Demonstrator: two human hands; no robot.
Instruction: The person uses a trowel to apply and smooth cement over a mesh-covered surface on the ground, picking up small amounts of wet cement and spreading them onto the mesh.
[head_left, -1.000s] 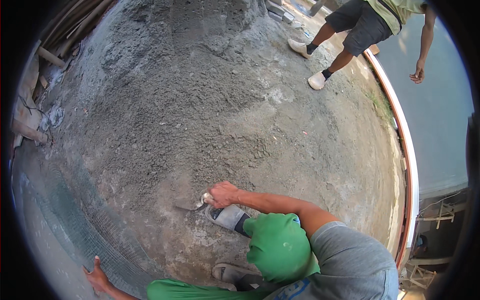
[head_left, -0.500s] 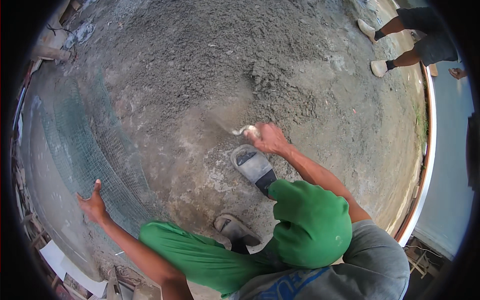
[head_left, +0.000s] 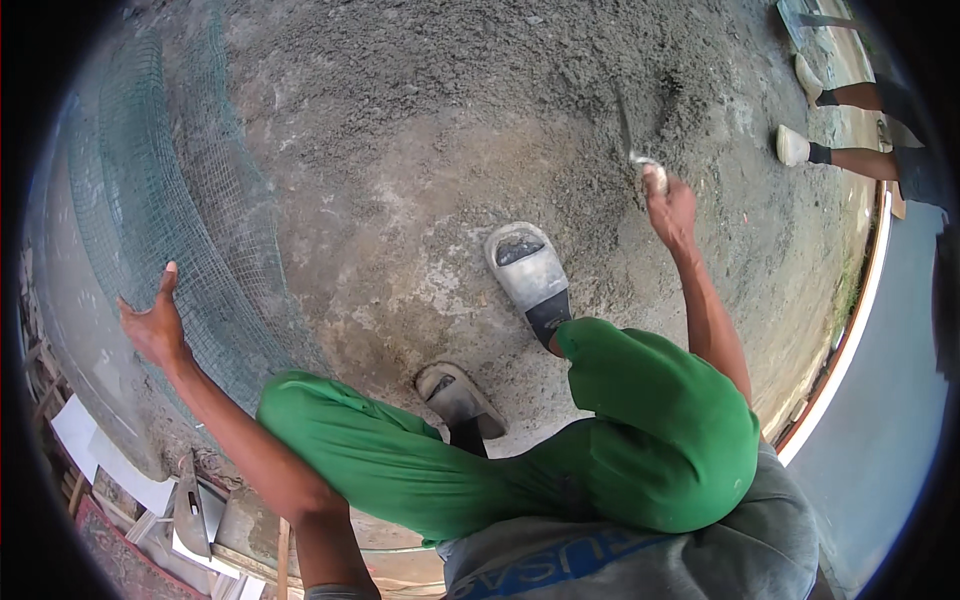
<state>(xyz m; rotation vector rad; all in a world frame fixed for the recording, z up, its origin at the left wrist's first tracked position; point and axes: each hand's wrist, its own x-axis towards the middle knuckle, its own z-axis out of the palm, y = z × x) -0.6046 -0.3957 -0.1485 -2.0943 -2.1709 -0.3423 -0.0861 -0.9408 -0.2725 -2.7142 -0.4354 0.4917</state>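
My right hand (head_left: 674, 212) is closed round the pale handle of a trowel (head_left: 654, 174), on the right beyond my sandalled foot. Its thin blade looks blurred and nearly edge-on against the loose grey mortar mix (head_left: 520, 85); whether it touches the mix I cannot tell. Off to the left, my left hand (head_left: 155, 322) holds nothing, thumb spread away from the fingers. Beneath and beyond it lies a strip of green wire mesh (head_left: 150, 190), curving over the ground. Contact between that hand and the mesh cannot be made out.
My sandals (head_left: 535, 275) stand on rough, damp ground. At the upper right another person's legs show, in white shoes (head_left: 793, 147), near a shovel-like blade (head_left: 793, 22). A white-edged wall (head_left: 850, 350) runs down the right. White sheets (head_left: 75, 437) and a grey saw-like blade (head_left: 190, 505) lie lower left.
My right hand has swept the trowel right and away from me, from in front of my foot. My left hand stays open over the mesh. The whole view has shifted.
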